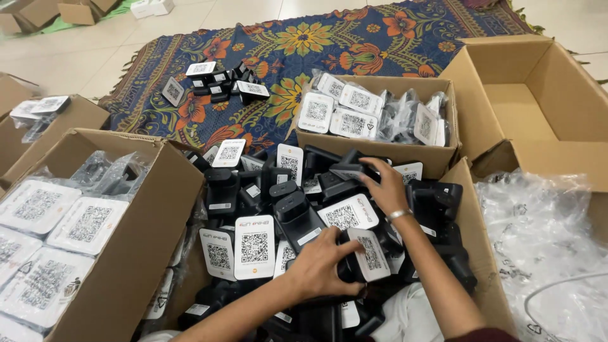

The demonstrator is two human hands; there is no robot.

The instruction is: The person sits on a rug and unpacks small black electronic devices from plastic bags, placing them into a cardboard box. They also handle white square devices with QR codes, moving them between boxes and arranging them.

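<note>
Left hand (320,263) is closest to the camera, fingers curled tight round a black stand with a white code card (367,254) near the front of the heap in the middle cardboard box (484,253), so I'd call this the picking-one-out step. Right hand (384,183) reaches further in, fingers loosely bent over another black stand (345,170) toward the box's back edge, resting on it rather than gripping. Getting the held one free looks like a straight lift, since neighbours lean against it.
</note>
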